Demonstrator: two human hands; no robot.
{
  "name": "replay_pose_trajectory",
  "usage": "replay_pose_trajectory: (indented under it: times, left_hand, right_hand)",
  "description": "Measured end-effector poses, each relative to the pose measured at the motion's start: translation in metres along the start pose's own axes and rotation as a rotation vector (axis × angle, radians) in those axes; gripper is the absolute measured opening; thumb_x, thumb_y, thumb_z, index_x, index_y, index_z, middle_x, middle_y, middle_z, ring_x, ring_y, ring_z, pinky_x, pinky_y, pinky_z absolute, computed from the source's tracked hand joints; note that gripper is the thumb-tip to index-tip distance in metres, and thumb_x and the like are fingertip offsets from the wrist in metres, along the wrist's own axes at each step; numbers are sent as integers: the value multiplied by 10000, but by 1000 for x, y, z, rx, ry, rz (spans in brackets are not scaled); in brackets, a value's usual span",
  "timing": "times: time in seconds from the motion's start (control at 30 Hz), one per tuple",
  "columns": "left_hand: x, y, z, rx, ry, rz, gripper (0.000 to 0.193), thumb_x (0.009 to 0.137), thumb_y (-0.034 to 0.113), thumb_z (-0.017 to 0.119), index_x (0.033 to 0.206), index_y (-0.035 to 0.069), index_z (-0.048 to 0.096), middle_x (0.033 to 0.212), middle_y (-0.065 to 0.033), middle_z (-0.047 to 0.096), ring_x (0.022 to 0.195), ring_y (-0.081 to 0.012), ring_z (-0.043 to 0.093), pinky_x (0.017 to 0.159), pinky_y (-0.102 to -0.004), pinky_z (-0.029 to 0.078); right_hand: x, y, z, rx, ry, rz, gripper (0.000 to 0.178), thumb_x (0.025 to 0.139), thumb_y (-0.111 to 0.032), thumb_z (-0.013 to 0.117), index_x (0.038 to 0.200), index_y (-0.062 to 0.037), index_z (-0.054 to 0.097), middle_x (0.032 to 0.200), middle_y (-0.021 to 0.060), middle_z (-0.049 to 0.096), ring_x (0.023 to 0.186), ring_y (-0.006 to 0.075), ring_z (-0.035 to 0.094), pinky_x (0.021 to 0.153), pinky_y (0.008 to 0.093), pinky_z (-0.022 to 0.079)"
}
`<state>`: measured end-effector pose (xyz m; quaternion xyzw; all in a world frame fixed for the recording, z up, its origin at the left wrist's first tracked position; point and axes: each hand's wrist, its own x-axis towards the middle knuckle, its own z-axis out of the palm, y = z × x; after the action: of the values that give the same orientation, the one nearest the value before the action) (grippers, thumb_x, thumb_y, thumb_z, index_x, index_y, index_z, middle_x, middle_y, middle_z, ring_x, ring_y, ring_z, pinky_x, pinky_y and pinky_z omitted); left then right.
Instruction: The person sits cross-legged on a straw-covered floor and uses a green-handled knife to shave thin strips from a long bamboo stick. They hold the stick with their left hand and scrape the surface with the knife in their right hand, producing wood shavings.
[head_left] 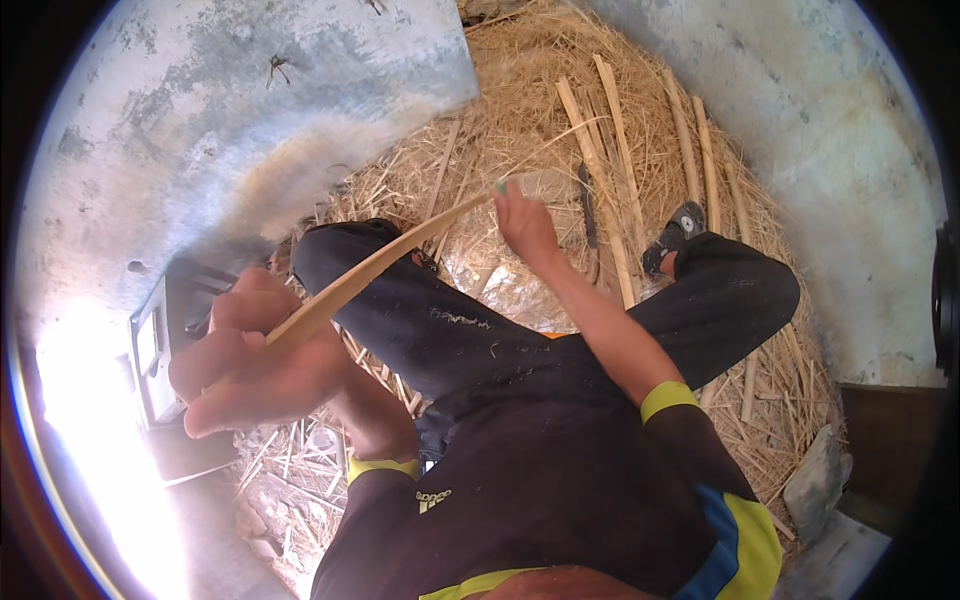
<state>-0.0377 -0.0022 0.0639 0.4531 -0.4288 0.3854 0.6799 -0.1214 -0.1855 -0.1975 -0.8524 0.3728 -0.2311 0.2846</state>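
Observation:
A long, pale split-bamboo strip [375, 262] slants across my left thigh, rising away from me to the right. My left hand [265, 355], close to the camera, is closed around its near, wider end. At the far, narrower end my right hand [527, 228] is closed on the strip, fingers pinched together. A small green bit shows at those fingertips; what it is I cannot make out. Past the right hand a thin pale sliver runs up to the right, and whether it joins the strip I cannot tell. A dark, narrow, blade-like tool [588, 205] lies on the floor to the right.
Straw-like shavings [530, 60] cover the floor around my crossed legs. Several long split-bamboo pieces [622, 150] lie ahead to the right. Pale, worn walls [250, 110] stand on both sides. A dark box-like object [165, 345] sits by the bright opening at left.

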Motion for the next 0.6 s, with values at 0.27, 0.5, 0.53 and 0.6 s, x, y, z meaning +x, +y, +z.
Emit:
replay_pose_trajectory:
  times: [0.27,0.5,0.53,0.6]
  left_hand:
    - [-5,3,0,220,13,77,448,1015,407,128,732,98,290,407,23,215,310,-64,166,285,-199,192]
    - [-2,-3,1,66,58,-13,464,1006,444,130,707,125,285,415,23,198,313,-65,131,296,-194,147]
    - [-1,-2,2,84,104,-13,476,1002,459,136,692,134,292,418,27,198,319,-59,118,302,-187,138]
    - [0,-1,2,-40,91,-54,471,1005,450,140,692,131,288,433,27,212,329,-54,141,306,-182,145]
  right_hand:
    - [-50,166,30,-272,-642,704,413,922,-304,467,1130,30,592,1009,252,636,961,283,644,795,427,501]
    - [-26,-91,-109,403,-392,56,326,978,-295,433,1044,12,523,679,185,596,571,325,610,528,399,431]
    - [-41,-122,-126,452,-371,-91,308,971,-274,449,1047,17,516,685,192,601,577,342,607,530,404,439]
    - [-69,-156,-136,497,-280,-293,279,957,-234,474,1053,27,498,664,199,598,586,369,603,533,416,454]
